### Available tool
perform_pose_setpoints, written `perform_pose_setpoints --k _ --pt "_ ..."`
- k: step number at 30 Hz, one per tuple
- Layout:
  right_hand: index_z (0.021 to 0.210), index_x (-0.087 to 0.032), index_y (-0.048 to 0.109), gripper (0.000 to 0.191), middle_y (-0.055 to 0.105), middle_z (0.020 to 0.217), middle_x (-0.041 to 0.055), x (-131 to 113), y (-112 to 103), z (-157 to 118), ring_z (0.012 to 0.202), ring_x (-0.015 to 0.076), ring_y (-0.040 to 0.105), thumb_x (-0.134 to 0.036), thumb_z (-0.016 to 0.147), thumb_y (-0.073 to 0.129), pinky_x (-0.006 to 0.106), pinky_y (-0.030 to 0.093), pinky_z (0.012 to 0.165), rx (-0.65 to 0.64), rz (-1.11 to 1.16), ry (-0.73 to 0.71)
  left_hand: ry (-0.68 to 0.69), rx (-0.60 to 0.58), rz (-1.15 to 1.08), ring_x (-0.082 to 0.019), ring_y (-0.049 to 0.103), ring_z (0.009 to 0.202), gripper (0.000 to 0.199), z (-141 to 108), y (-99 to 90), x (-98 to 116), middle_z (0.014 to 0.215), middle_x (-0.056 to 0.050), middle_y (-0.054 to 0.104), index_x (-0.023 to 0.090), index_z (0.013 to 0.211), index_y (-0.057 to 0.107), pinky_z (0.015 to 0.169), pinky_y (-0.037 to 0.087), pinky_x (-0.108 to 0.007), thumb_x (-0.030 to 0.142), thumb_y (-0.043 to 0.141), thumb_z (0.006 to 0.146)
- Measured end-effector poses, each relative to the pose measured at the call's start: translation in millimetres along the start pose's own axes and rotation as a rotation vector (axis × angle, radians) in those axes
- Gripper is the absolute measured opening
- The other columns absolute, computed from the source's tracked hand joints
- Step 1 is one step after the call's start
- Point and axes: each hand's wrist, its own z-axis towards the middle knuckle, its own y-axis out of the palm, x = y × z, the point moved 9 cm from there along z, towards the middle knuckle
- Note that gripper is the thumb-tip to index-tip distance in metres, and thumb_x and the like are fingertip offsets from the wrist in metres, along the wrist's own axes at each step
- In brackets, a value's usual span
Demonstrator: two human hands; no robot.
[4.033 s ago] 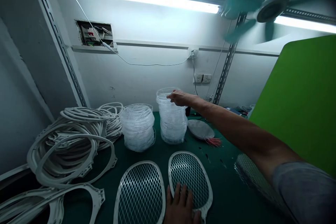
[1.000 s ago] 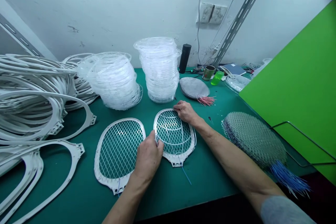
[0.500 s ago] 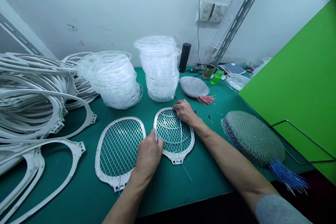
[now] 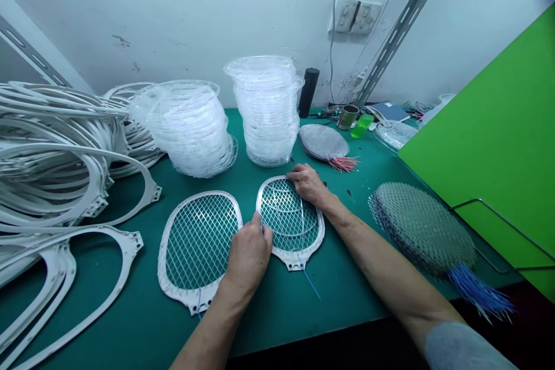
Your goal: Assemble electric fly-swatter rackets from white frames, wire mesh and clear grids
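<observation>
Fingers of the left hand (image 4: 256, 230) curl down onto the left rim of the white oval plastic frame with diamond wire mesh (image 4: 289, 222); whether they pinch a fine wire there cannot be told. Fingers of the right hand (image 4: 299, 173) lie extended over the frame's upper right rim, pressing on it, not closed around it. Against the frames of a moment ago, both hands have barely shifted and remain on this same frame.

The frame lies flat near the middle of the dark green worktop (image 4: 139, 315), narrow end towards the person, with a thin blue wire (image 4: 313, 287) trailing from that end.

Left to right: a heap of bare white plastic oval hoops (image 4: 56, 153) at the worktop's left edge; a leaning stack of clear plastic rings (image 4: 186, 133); a second white oval frame with wire mesh (image 4: 197, 248), just beside the left hand; a tall stack of clear plastic rings (image 4: 266, 110); a black cylinder (image 4: 309, 92) at the back edge; a grey mesh stack with pink wire ends (image 4: 323, 141); a larger grey mesh stack with blue wire ends (image 4: 422, 228); a bright green board (image 4: 489, 139) along the right side.
</observation>
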Motion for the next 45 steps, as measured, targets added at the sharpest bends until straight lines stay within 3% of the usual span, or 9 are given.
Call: perform_pose_setpoints --k 3,8,13,18,23,33,38,45 --pt "0.097 -0.019 0.081 0.038 0.070 0.104 0.0083 -1 2 0 0.087 0.0195 0.055 -0.009 0.100 0.044 0.031 0.038 0.085 -0.030 -0.052 -0.004 0.007 0.007 0.059 -0.017 0.069 0.074 0.027 0 -0.4 2 0.092 -0.009 0.073 0.011 0.123 0.065 0.062 0.051 -0.024 0.022 0.050 0.103" --pt "0.105 -0.017 0.078 0.034 0.067 0.108 0.0107 -13 1 -1 0.094 0.0237 0.052 -0.006 0.095 0.047 0.033 0.037 0.083 -0.143 -0.200 -0.034 0.009 -0.004 0.145 -0.019 0.072 0.080 0.036 -1 -0.5 5 0.098 -0.012 0.075 0.008 0.135 0.060 0.066 0.052 -0.025 0.022 0.048 0.104" --pt "0.111 -0.014 0.073 0.029 0.064 0.110 0.0146 -22 3 -4 0.094 0.0270 0.050 -0.008 0.092 0.051 0.037 0.036 0.081 -0.215 -0.310 -0.082 0.012 -0.001 0.172 -0.018 0.070 0.074 0.043 -1 0.1 4 0.093 -0.010 0.075 0.008 0.145 0.052 0.062 0.049 -0.025 0.023 0.047 0.105" --pt "0.108 -0.016 0.077 0.032 0.067 0.108 0.0143 -15 2 -3 0.096 0.0259 0.055 -0.007 0.093 0.050 0.037 0.040 0.087 -0.140 -0.178 -0.046 0.042 0.000 0.149 -0.017 0.069 0.074 0.042 0 0.4 4 0.092 -0.009 0.074 0.009 0.144 0.054 0.062 0.049 -0.024 0.022 0.045 0.105" --pt "0.102 -0.021 0.083 0.025 0.075 0.111 0.0084 15 -2 1 0.098 0.0209 0.067 -0.015 0.093 0.060 0.032 0.049 0.092 -0.005 0.201 0.164 0.029 -0.009 0.148 -0.018 0.069 0.076 0.042 1 0.0 4 0.091 -0.009 0.073 0.008 0.143 0.055 0.064 0.050 -0.025 0.022 0.046 0.104" --pt "0.093 -0.022 0.084 0.014 0.080 0.100 0.0062 28 -2 6 0.093 0.0221 0.071 -0.028 0.090 0.071 0.030 0.051 0.085 0.039 0.215 0.296 0.042 0.003 0.183 -0.018 0.069 0.074 0.041 1 1.0 5 0.091 -0.009 0.074 0.009 0.142 0.055 0.059 0.047 -0.023 0.021 0.046 0.104" --pt "0.093 -0.021 0.083 0.013 0.079 0.097 0.0073 26 0 5 0.090 0.0209 0.069 -0.023 0.090 0.071 0.029 0.050 0.085 0.055 0.199 0.268 0.041 0.010 0.171 -0.017 0.070 0.074 0.041 0 -0.9 6 0.093 -0.010 0.075 0.008 0.142 0.055 0.060 0.048 -0.023 0.021 0.046 0.104" --pt "0.096 -0.021 0.082 0.014 0.076 0.099 0.0059 17 -6 3 0.087 0.0168 0.067 -0.023 0.094 0.068 0.027 0.049 0.085 0.036 0.193 0.119 -0.005 0.029 0.135 -0.020 0.071 0.079 0.037 -2 -2.8 3 0.096 -0.011 0.074 0.007 0.135 0.059 0.067 0.052 -0.027 0.023 0.047 0.104"
